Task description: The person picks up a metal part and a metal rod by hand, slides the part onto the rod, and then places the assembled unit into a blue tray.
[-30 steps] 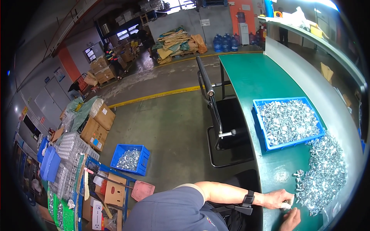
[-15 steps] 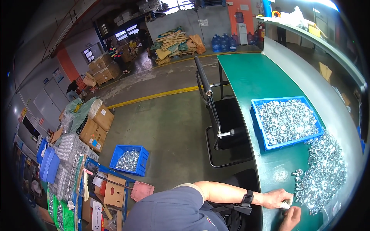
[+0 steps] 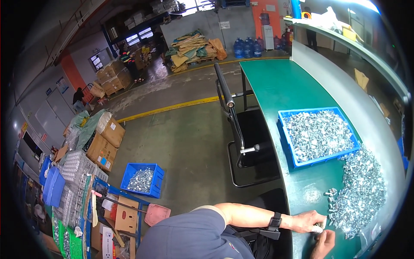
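My left hand (image 3: pixel 307 222), with a dark band and box-like device on its wrist, reaches over the green table (image 3: pixel 269 84). Its fingers are closed in a pinch. At its fingertips shows a small whitish piece (image 3: pixel 318 228); whether it is a held part or a finger covering cannot be told. My right hand (image 3: pixel 324 244) comes up from the lower edge, fingers bent and pressed together, almost touching the left. What it holds is hidden. Just right of both hands lies a loose heap of small shiny metal parts (image 3: pixel 360 194), a few strays at its left side.
A blue tray (image 3: pixel 297 164) full of similar metal parts sits beyond the heap. A black chair (image 3: pixel 254 125) stands along the table's left side. On the floor is another blue bin (image 3: pixel 157 181) of parts. Cartons (image 3: pixel 101 149) and a loaded rack (image 3: pixel 73 190) stand at left.
The view has shifted slightly, so everything sits a little further left. Both hands stay together at the same place by the heap, with hardly any change in the fingers.
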Available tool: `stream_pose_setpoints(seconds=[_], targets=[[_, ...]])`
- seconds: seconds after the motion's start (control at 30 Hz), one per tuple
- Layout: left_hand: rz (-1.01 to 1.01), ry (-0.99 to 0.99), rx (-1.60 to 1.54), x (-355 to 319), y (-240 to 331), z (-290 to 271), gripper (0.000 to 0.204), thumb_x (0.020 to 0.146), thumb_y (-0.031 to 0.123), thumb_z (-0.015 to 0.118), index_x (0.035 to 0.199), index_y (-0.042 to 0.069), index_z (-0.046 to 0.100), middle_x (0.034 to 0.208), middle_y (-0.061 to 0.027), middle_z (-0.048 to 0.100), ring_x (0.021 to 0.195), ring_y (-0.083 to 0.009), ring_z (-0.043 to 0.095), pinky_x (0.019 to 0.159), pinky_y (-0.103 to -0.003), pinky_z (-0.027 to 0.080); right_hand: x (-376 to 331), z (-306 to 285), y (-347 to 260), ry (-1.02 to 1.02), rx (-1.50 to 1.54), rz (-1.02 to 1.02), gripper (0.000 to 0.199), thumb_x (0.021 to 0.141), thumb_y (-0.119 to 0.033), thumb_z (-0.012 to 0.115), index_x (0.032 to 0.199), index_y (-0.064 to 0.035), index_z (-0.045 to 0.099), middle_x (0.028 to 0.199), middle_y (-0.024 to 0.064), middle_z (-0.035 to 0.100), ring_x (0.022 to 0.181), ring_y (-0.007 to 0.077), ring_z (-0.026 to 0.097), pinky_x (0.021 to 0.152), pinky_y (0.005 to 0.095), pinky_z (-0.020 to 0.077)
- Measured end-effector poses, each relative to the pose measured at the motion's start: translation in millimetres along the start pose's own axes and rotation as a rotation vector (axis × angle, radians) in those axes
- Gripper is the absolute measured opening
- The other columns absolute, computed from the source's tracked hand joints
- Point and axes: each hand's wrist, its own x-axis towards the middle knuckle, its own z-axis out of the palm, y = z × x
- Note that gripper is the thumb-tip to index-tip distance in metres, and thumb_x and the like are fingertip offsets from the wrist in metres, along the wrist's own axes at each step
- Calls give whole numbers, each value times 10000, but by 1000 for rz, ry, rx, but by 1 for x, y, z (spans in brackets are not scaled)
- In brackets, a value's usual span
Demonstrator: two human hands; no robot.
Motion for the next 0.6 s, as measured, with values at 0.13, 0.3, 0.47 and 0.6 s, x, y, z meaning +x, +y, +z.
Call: stream_pose_setpoints(seconds=[0.13, 0.3, 0.47, 0.6], targets=[[9, 3, -2, 1, -3, 1, 167, 834, 131, 668, 821, -8, 574, 720, -126, 665, 663, -245, 639, 616, -376, 468, 0, 0, 5, -5, 85, 33, 213, 993, -189, 605, 1009, 21, 638, 878, 56, 654, 766, 128, 573, 694, 267, 491], [11, 13, 22, 2, -1, 5, 167, 846, 131, 675, 837, -8, 582, 714, -123, 650, 659, -235, 624, 617, -372, 460, -3, -1, -2, 63, -96, -134, 237, 999, -195, 587, 951, 27, 655, 819, 94, 673, 732, 140, 585, 660, 305, 493], [24, 37, 8, 2, -11, 3, 169, 848, 134, 679, 843, -6, 583, 709, -120, 639, 654, -224, 609, 615, -370, 452, 3, -2, -3, -9, -204, -63, 293, 1013, -220, 560, 913, 37, 659, 732, 105, 661, 668, 168, 590, 636, 330, 491], [37, 44, -12, 2, -9, 5, 165, 846, 129, 677, 838, -2, 578, 691, -110, 623, 637, -213, 590, 606, -368, 445, -2, -2, -10, 18, -208, -18, 290, 1011, -229, 565, 936, 35, 658, 766, 104, 663, 705, 175, 592, 674, 335, 500]])
